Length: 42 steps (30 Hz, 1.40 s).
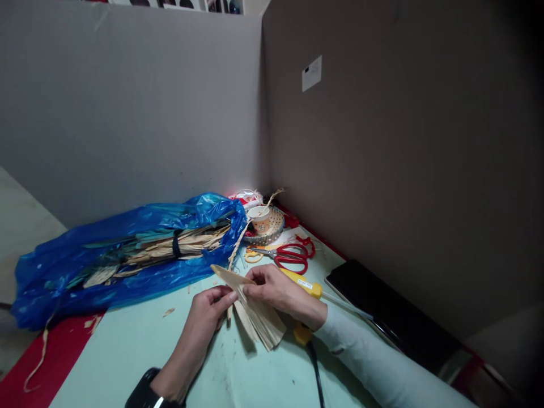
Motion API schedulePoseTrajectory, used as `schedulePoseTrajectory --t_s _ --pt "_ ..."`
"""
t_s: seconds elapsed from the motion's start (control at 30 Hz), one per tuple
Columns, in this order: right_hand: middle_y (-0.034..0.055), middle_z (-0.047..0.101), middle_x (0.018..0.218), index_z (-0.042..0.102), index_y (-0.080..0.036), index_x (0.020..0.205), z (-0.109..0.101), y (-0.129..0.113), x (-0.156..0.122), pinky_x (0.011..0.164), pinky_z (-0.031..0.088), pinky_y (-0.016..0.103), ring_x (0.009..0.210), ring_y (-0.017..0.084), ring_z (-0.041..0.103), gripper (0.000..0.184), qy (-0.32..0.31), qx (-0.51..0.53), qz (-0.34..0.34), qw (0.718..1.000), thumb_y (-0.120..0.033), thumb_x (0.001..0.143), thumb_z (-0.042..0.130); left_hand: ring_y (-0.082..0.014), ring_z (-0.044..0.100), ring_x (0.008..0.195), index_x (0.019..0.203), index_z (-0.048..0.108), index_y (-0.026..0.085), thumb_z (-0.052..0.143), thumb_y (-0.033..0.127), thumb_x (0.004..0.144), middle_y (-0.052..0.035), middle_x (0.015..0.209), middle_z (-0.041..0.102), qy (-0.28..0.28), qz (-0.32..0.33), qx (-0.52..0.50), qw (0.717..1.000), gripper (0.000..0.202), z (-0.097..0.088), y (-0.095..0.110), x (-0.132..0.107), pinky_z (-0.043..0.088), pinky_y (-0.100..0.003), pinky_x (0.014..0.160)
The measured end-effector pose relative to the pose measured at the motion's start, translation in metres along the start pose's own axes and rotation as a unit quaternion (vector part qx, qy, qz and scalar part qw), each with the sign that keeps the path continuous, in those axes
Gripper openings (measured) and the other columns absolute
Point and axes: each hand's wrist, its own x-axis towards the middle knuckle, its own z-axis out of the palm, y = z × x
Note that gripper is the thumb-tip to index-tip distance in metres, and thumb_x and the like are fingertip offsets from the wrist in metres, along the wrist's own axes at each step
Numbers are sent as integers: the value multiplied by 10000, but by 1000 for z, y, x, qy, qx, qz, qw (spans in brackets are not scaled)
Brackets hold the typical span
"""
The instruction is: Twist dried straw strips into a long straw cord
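Observation:
A fan of pale dried corn husk (261, 323) is held above the table in front of me, its pointed end up and left, its split strips hanging toward me. My right hand (276, 288) pinches it from the right, fingers closed over its upper part. My left hand (207, 310) grips its left edge between thumb and curled fingers. Just behind my right hand lie red-handled scissors (291, 259) and a yellow glue gun (312, 288), partly hidden by that hand and wrist. A braided husk cord (238, 246) runs up behind the held husk.
A blue plastic bag (140, 221) at the left holds a tied bundle of dried husks (199, 241). At the back, a paper cup (260, 220) stands on a round woven piece (276, 226). A black flat case (382, 306) lies right. Grey panels (170, 113) enclose the table.

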Motion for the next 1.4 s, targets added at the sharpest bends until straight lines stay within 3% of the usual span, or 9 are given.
schedulePoseTrajectory --t_s 0.17,0.33,0.43,0.6,0.77,1.0,1.2,1.4 --pt "-39 428 592 576 -143 667 9 1 1 489 256 206 566 91 366 119 25 -15 15 999 -252 705 547 -44 165 426 585 523 163 671 497 709 113 487 237 -8 2 -11 1000 385 1 5 -7 95 -196 414" --pt "-36 419 573 551 -144 616 12 1 3 497 239 220 574 98 365 146 32 -14 18 999 -260 706 554 -42 194 427 671 614 124 738 432 646 104 480 311 -1 2 0 1000 332 5 10 -9 100 -199 420" --pt "-36 417 578 534 -148 618 9 0 2 499 240 220 577 97 369 136 34 3 25 999 -249 706 552 -43 193 431 653 590 136 729 401 664 102 484 311 -2 5 -3 1000 299 4 8 -8 96 -203 427" --pt "-38 414 595 487 -163 650 0 -7 -2 485 285 203 539 86 362 162 -5 69 54 996 -299 725 533 -50 153 448 577 454 180 681 413 727 107 498 248 -14 4 -13 1000 358 -1 2 -7 82 -210 428" --pt "-37 410 576 473 -166 646 1 -9 -4 451 274 202 501 81 357 167 -23 78 84 993 -309 713 528 -65 91 475 598 432 192 583 478 794 112 538 157 -14 8 -27 999 379 -2 2 -7 67 -215 430" --pt "-43 401 554 485 -160 579 13 2 4 484 230 221 550 91 363 144 37 -23 48 998 -249 674 545 -41 211 441 711 614 117 716 406 686 84 502 369 -19 5 7 1000 307 2 6 -8 101 -200 428" --pt "-35 472 586 544 -152 633 13 1 0 508 240 222 578 96 408 123 53 -68 6 996 -248 710 541 -43 242 444 825 671 98 719 378 676 79 512 416 -18 7 2 1000 321 6 12 -9 138 -193 427" --pt "-44 449 547 543 -150 620 12 -2 -2 500 236 215 552 89 401 138 50 -103 -22 993 -244 719 563 -44 253 443 853 677 100 721 343 674 87 497 410 -10 8 2 1000 305 4 7 -8 154 -190 429"
